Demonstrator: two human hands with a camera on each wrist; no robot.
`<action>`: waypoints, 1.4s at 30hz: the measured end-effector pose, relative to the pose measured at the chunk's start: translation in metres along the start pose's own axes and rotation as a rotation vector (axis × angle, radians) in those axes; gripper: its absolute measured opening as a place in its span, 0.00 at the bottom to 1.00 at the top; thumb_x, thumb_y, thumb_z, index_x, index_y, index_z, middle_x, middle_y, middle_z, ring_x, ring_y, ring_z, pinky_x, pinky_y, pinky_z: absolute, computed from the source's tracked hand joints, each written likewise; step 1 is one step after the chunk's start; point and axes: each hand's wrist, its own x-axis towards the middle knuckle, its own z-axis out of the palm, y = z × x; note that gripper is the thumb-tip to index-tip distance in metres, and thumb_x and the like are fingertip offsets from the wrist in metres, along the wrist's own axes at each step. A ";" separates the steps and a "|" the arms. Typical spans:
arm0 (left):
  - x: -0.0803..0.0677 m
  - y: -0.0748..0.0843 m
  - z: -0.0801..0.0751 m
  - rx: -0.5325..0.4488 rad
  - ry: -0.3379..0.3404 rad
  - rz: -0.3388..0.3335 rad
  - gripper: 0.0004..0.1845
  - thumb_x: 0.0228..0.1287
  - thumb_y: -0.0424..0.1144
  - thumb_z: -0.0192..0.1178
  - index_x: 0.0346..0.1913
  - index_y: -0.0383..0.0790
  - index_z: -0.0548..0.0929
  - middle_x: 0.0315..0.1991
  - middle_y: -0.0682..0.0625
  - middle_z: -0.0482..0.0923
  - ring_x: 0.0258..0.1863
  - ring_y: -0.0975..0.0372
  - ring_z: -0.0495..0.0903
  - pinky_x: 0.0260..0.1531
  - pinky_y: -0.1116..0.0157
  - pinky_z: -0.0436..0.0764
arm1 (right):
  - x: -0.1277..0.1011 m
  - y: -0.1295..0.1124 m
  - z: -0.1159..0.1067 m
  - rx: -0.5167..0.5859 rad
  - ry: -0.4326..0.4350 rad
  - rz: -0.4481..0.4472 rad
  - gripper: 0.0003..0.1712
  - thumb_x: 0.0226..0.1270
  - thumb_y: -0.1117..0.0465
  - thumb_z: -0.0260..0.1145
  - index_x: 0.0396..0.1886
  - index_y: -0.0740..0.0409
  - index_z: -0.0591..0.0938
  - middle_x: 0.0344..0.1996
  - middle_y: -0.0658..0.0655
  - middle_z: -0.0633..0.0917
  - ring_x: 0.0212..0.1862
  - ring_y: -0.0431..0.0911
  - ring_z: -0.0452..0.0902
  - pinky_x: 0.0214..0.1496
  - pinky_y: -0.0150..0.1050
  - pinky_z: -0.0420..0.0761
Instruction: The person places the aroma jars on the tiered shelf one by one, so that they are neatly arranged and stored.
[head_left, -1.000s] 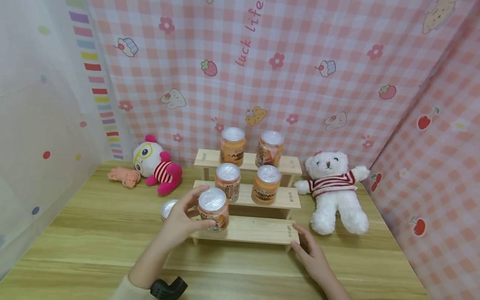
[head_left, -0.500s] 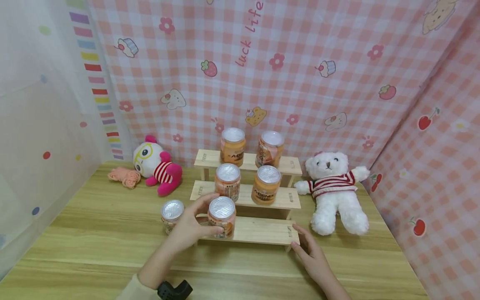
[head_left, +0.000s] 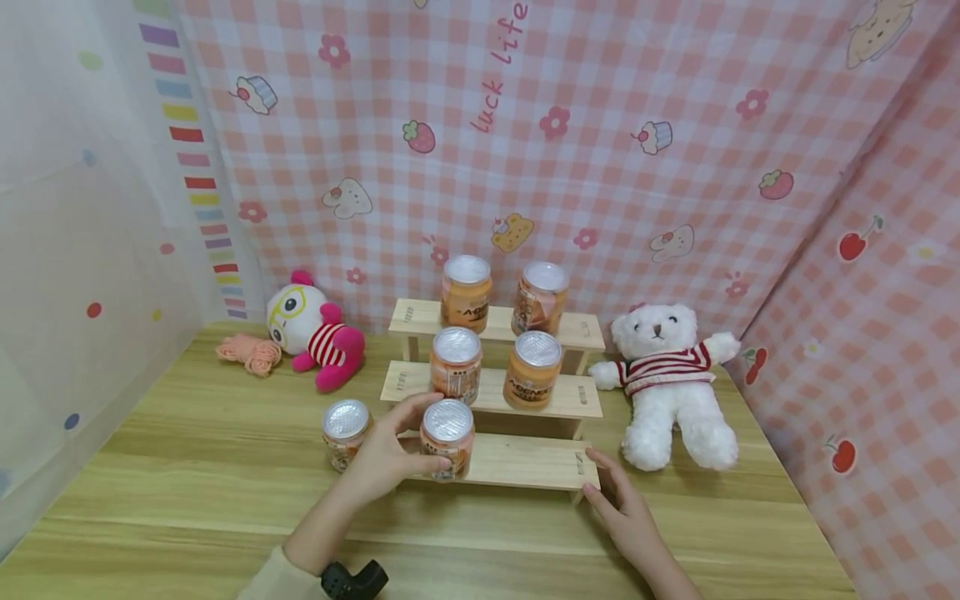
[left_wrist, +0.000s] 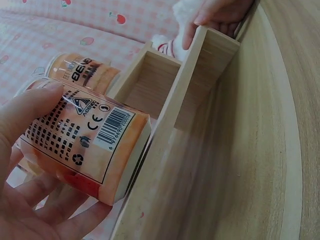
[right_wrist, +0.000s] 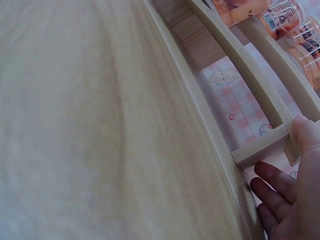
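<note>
My left hand [head_left: 381,460] grips an orange-labelled jar [head_left: 448,442] with a silver lid, thumb in front and fingers round the far side. In the left wrist view the jar's base is right at the lowest board of a three-tier wooden display stand [head_left: 528,463], towards its left end. With thumb and forefinger, my right hand [head_left: 626,512] holds the right end of that board; its other fingers lie below the board by the stand leg [right_wrist: 260,147]. Similar jars stand in pairs on the middle step [head_left: 495,390] and top step [head_left: 501,318].
Another jar [head_left: 345,433] stands on the table left of the stand, close behind my left wrist. At the back left lie a pink-and-white plush panda [head_left: 318,333] and a bundle of peach yarn [head_left: 251,355]. A white teddy bear [head_left: 663,383] sits right of the stand.
My left hand has carried the jar rightward and down to the lowest board. The jar on the table has come out from behind that hand. My right hand stays put.
</note>
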 end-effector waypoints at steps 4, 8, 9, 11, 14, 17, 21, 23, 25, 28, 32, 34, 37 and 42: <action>0.000 0.000 0.000 -0.001 0.001 -0.002 0.43 0.41 0.29 0.77 0.64 0.44 0.71 0.54 0.44 0.75 0.47 0.52 0.76 0.45 0.60 0.80 | 0.000 0.000 0.000 0.010 -0.003 -0.005 0.26 0.71 0.63 0.60 0.66 0.52 0.69 0.54 0.62 0.78 0.54 0.48 0.74 0.52 0.35 0.76; 0.000 0.000 0.000 -0.016 -0.010 -0.008 0.43 0.41 0.29 0.77 0.64 0.46 0.71 0.56 0.45 0.74 0.49 0.51 0.75 0.47 0.59 0.79 | -0.001 0.001 0.001 0.009 0.002 -0.011 0.26 0.70 0.63 0.60 0.66 0.52 0.69 0.52 0.61 0.80 0.52 0.45 0.75 0.51 0.35 0.76; 0.001 0.001 -0.001 -0.018 -0.015 -0.009 0.42 0.41 0.29 0.77 0.64 0.46 0.71 0.56 0.45 0.74 0.50 0.51 0.75 0.47 0.59 0.79 | -0.001 0.001 0.001 0.005 0.004 -0.013 0.26 0.70 0.64 0.60 0.66 0.52 0.69 0.51 0.61 0.80 0.52 0.45 0.75 0.51 0.35 0.76; 0.001 0.001 -0.001 -0.021 -0.023 -0.010 0.42 0.42 0.29 0.77 0.64 0.46 0.71 0.57 0.45 0.74 0.51 0.50 0.75 0.48 0.59 0.79 | 0.000 0.001 0.001 0.002 0.006 -0.014 0.26 0.70 0.64 0.60 0.66 0.52 0.69 0.51 0.61 0.80 0.52 0.44 0.75 0.51 0.35 0.76; 0.001 0.002 -0.002 -0.019 -0.031 -0.010 0.43 0.42 0.29 0.77 0.64 0.46 0.70 0.57 0.44 0.73 0.52 0.50 0.75 0.49 0.59 0.79 | 0.000 0.002 0.001 0.003 0.005 -0.015 0.26 0.70 0.64 0.60 0.66 0.52 0.69 0.51 0.61 0.80 0.52 0.45 0.75 0.51 0.35 0.76; 0.001 0.002 -0.002 -0.018 -0.038 -0.014 0.43 0.42 0.29 0.77 0.65 0.46 0.70 0.58 0.44 0.73 0.53 0.50 0.74 0.49 0.59 0.78 | 0.000 0.003 0.001 0.008 0.005 -0.012 0.26 0.70 0.63 0.60 0.66 0.52 0.69 0.51 0.61 0.80 0.52 0.44 0.75 0.52 0.35 0.76; 0.000 0.003 -0.003 -0.019 -0.051 -0.024 0.43 0.43 0.29 0.77 0.65 0.46 0.69 0.59 0.45 0.72 0.54 0.50 0.74 0.50 0.60 0.78 | 0.000 0.002 0.002 0.009 0.004 -0.005 0.26 0.70 0.63 0.60 0.66 0.52 0.69 0.51 0.61 0.80 0.53 0.45 0.75 0.52 0.35 0.76; 0.000 0.005 -0.005 -0.020 -0.055 -0.015 0.43 0.43 0.30 0.77 0.65 0.45 0.69 0.58 0.44 0.72 0.54 0.50 0.74 0.50 0.59 0.78 | 0.000 0.002 0.001 0.007 0.002 -0.001 0.26 0.71 0.63 0.60 0.66 0.51 0.69 0.51 0.61 0.80 0.53 0.45 0.75 0.52 0.36 0.76; 0.000 0.007 -0.008 -0.015 -0.054 0.004 0.42 0.43 0.30 0.77 0.65 0.44 0.70 0.57 0.43 0.72 0.53 0.50 0.75 0.49 0.58 0.78 | 0.000 0.001 0.001 0.003 0.003 0.005 0.25 0.71 0.62 0.60 0.66 0.51 0.69 0.51 0.60 0.80 0.53 0.45 0.75 0.52 0.36 0.75; 0.000 0.010 -0.016 -0.002 -0.037 0.048 0.40 0.45 0.29 0.76 0.64 0.40 0.70 0.54 0.41 0.75 0.51 0.48 0.76 0.50 0.52 0.77 | 0.000 0.000 0.000 -0.007 0.001 0.010 0.26 0.71 0.62 0.60 0.67 0.51 0.69 0.51 0.60 0.80 0.53 0.46 0.75 0.53 0.36 0.75; -0.001 0.011 -0.034 0.024 -0.013 0.095 0.38 0.46 0.26 0.74 0.63 0.33 0.69 0.52 0.38 0.76 0.52 0.44 0.76 0.53 0.47 0.73 | 0.000 0.000 -0.001 -0.015 -0.001 0.002 0.26 0.71 0.62 0.60 0.67 0.51 0.69 0.54 0.61 0.79 0.55 0.48 0.74 0.54 0.35 0.74; -0.002 0.011 -0.044 0.048 -0.006 0.106 0.37 0.48 0.25 0.73 0.63 0.31 0.69 0.52 0.37 0.76 0.53 0.43 0.75 0.55 0.47 0.72 | 0.000 0.000 -0.001 -0.016 0.003 -0.002 0.26 0.71 0.62 0.60 0.67 0.51 0.69 0.54 0.61 0.79 0.55 0.48 0.74 0.54 0.34 0.74; -0.005 0.011 -0.062 0.099 0.018 0.111 0.35 0.49 0.25 0.71 0.62 0.33 0.71 0.53 0.38 0.76 0.54 0.44 0.74 0.55 0.46 0.72 | -0.001 0.001 -0.001 -0.011 0.005 -0.007 0.26 0.71 0.63 0.60 0.67 0.52 0.69 0.53 0.61 0.80 0.54 0.46 0.75 0.53 0.34 0.74; -0.011 0.007 -0.095 0.219 0.028 0.101 0.36 0.49 0.29 0.73 0.64 0.42 0.71 0.58 0.42 0.75 0.59 0.52 0.69 0.59 0.43 0.62 | 0.000 0.002 -0.001 0.009 -0.003 -0.010 0.26 0.71 0.63 0.60 0.67 0.52 0.69 0.53 0.62 0.79 0.53 0.44 0.75 0.51 0.35 0.76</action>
